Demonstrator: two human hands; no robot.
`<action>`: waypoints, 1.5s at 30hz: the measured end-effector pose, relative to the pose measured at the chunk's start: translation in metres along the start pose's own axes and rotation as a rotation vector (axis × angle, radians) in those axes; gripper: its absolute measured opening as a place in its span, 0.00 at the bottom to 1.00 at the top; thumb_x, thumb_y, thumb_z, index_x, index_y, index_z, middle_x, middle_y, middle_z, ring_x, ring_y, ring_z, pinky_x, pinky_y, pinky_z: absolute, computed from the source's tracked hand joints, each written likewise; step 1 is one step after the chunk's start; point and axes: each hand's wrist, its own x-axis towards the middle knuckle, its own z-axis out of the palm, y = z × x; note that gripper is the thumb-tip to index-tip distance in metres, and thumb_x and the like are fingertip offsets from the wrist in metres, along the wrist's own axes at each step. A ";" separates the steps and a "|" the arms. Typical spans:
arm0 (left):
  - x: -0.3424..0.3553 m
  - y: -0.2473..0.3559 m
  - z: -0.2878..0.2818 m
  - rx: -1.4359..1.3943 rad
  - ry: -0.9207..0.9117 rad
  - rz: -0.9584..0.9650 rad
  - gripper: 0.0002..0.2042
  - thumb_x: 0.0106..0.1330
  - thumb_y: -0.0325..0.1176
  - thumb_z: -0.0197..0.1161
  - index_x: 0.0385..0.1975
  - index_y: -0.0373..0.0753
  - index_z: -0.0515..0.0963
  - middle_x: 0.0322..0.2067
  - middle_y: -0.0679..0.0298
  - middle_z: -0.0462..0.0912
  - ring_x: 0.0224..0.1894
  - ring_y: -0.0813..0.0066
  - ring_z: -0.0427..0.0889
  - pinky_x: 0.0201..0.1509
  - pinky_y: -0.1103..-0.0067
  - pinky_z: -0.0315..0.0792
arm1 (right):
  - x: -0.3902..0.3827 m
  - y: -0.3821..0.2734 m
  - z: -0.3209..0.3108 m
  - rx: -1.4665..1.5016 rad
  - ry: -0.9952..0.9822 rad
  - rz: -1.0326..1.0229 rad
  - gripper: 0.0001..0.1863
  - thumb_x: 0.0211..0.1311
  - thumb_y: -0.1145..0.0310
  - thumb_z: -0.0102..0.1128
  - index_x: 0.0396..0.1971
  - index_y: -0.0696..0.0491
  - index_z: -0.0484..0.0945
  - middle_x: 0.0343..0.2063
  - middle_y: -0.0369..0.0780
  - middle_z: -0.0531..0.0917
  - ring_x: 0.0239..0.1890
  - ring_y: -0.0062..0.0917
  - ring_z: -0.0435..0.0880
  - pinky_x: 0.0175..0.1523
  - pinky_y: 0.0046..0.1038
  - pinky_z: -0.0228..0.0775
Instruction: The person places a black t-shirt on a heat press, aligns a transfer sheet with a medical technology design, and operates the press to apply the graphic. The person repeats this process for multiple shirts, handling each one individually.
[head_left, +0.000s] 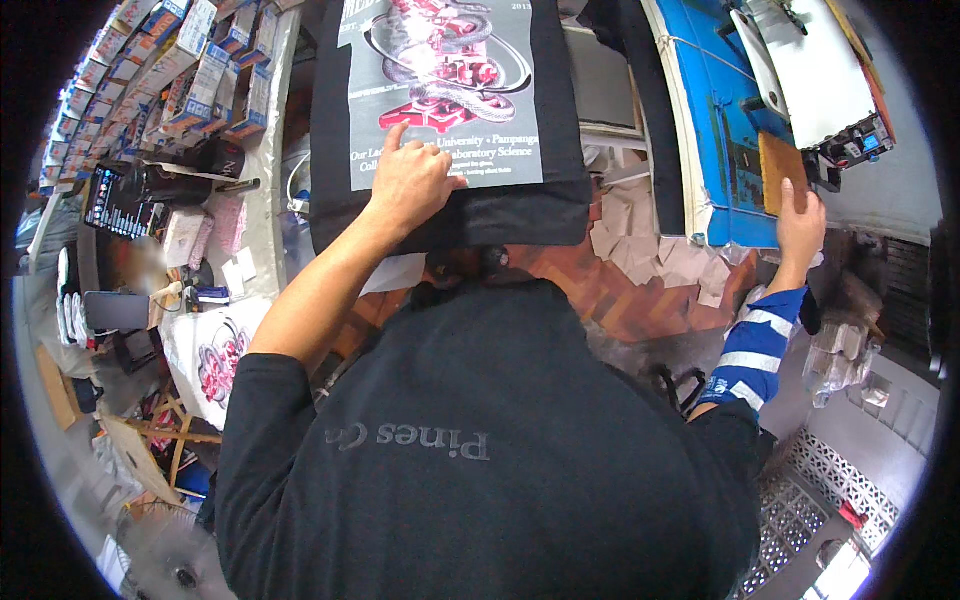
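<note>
My left hand (413, 182) rests on a grey printed panel (365, 110) with a red and white design and white lettering. Its index finger is stretched out on the print, the thumb is held apart, and nothing is in it. The panel lies on black cloth (560, 210) spread over a flat support. Far to the right, my right hand (800, 230) is closed round the near edge of a brown flat board (780, 168). This board stands beside a blue panel (705, 95) with a pale frame. The fingers' far side is partly hidden.
Stacked boxes (200, 85) fill a shelf at the far left, above a lit screen (118, 200). A white printed cloth (205, 350) hangs by my left arm. A black device (855, 145) stands right of the board. Brown paper sheets (650, 245) lie on the tiled floor.
</note>
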 end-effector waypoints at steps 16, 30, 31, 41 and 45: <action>0.007 -0.006 0.010 -0.224 0.002 -0.125 0.15 0.61 0.47 0.76 0.31 0.41 0.84 0.39 0.59 0.88 0.51 0.57 0.85 0.74 0.40 0.54 | 0.051 -0.003 0.007 0.108 -0.066 0.047 0.23 0.58 0.59 0.66 0.49 0.59 0.82 0.52 0.56 0.81 0.55 0.56 0.81 0.61 0.51 0.74; -0.056 -0.133 0.033 -0.347 0.665 -0.170 0.09 0.64 0.28 0.70 0.43 0.37 0.85 0.49 0.54 0.85 0.55 0.51 0.82 0.64 0.60 0.73 | -0.085 -0.221 -0.041 0.556 0.213 -0.271 0.14 0.56 0.71 0.67 0.44 0.56 0.85 0.45 0.48 0.84 0.52 0.46 0.82 0.61 0.45 0.73; -0.055 -0.136 0.037 -0.362 0.651 -0.165 0.11 0.64 0.28 0.70 0.45 0.37 0.85 0.52 0.54 0.85 0.57 0.50 0.82 0.66 0.58 0.72 | -0.102 -0.263 -0.024 0.882 -0.037 -0.338 0.13 0.55 0.69 0.70 0.41 0.56 0.86 0.48 0.48 0.85 0.56 0.47 0.82 0.66 0.45 0.71; -0.049 -0.128 0.040 -0.322 0.536 -0.136 0.11 0.63 0.35 0.73 0.44 0.42 0.89 0.56 0.59 0.86 0.64 0.53 0.79 0.76 0.49 0.64 | -0.130 -0.334 0.062 0.818 -0.232 -0.535 0.23 0.56 0.58 0.75 0.47 0.57 0.84 0.56 0.48 0.82 0.63 0.48 0.76 0.72 0.50 0.65; -0.047 -0.126 0.033 -0.329 0.505 -0.156 0.12 0.59 0.35 0.76 0.42 0.42 0.89 0.55 0.60 0.86 0.64 0.53 0.79 0.75 0.49 0.64 | -0.130 -0.339 0.057 0.794 -0.260 -0.517 0.23 0.55 0.56 0.76 0.45 0.55 0.84 0.56 0.46 0.80 0.64 0.46 0.75 0.72 0.51 0.63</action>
